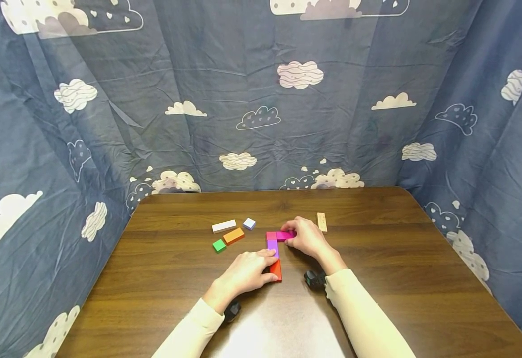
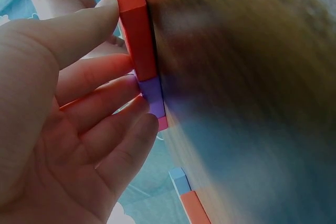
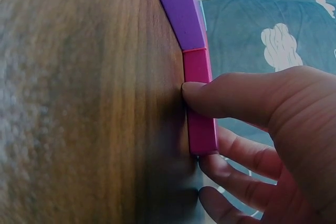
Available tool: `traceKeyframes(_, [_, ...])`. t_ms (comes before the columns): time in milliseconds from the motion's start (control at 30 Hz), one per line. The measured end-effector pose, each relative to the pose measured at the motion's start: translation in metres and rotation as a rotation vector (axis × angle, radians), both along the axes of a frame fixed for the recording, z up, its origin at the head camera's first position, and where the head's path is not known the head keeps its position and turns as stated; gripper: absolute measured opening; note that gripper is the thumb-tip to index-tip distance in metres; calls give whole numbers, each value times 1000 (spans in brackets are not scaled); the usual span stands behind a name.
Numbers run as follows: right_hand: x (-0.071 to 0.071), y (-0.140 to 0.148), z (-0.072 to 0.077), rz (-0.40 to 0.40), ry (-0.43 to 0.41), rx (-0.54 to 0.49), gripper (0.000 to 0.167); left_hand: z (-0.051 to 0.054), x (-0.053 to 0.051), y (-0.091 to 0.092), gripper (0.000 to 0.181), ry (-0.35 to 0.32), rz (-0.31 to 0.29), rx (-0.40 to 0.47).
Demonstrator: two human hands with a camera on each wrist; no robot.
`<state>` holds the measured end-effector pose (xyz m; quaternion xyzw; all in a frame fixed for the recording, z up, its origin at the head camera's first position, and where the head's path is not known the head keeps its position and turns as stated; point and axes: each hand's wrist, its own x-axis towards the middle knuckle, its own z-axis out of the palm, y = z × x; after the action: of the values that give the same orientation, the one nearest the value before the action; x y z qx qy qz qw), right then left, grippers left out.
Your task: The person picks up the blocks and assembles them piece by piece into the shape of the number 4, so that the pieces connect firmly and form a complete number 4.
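Note:
A red block (image 1: 276,271), a purple block (image 1: 272,244) and a small pink block (image 1: 271,235) stand end to end in a row on the table. From the pink one, a magenta block (image 3: 202,132) extends to the right, making a corner. My right hand (image 1: 307,237) pinches this magenta block, thumb on its near side and fingers at its far side and end. Along the left side of the row, my left hand (image 1: 246,271) touches the red and purple blocks with thumb and fairly straight fingers. Its fingers partly cover the purple block in the head view.
Left of the row lie a white block (image 1: 223,226), an orange block (image 1: 233,236), a green block (image 1: 219,245) and a small pale-blue block (image 1: 249,223). A light wooden block (image 1: 321,222) lies beyond the right hand. A cloud-patterned curtain (image 1: 252,144) hangs behind the table (image 1: 176,288).

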<state>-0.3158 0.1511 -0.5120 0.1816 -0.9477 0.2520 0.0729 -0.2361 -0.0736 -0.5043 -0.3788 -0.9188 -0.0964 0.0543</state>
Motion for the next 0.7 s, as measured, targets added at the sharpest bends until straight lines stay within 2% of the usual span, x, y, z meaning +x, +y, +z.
traceKeyframes(700, [-1,1,-1,11,9,-4,32,2,0,0,48,11,-8,8])
